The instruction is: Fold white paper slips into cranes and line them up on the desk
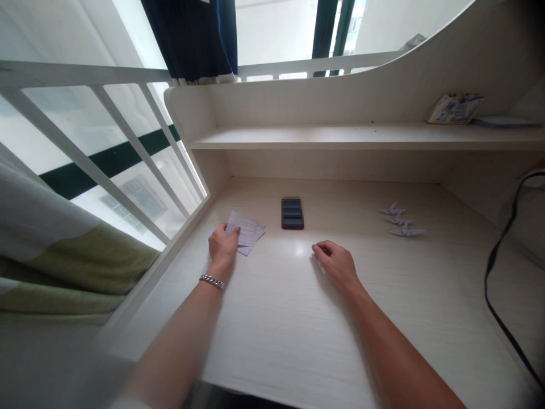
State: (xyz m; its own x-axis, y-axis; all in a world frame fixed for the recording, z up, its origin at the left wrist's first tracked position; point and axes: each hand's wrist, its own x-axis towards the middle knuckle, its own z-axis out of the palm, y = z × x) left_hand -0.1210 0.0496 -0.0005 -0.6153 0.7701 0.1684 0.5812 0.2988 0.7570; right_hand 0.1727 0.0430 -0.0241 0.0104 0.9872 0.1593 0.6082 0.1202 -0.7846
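At the left of the desk, my left hand (223, 244) is closed with the thumb on top of a square lined paper sheet (239, 224). Under that sheet, more lined paper (251, 238) lies on the desk, partly covered. My right hand (336, 261) rests near the middle of the desk, fingers loosely curled in, and I see nothing in it. Beyond and between the hands lies a dark phone (292, 213) with a striped, blurred screen. Several folded paper cranes (402, 221) stand in a cluster to the right, apart from my right hand.
The pale wooden desk (272, 318) has a shelf (323, 136) along its back, with a colourful packet (455, 108) at the right. A black cable (489, 267) hangs along the right side. White railing bars (123, 136) and a green-and-grey cloth (63, 267) border the left.
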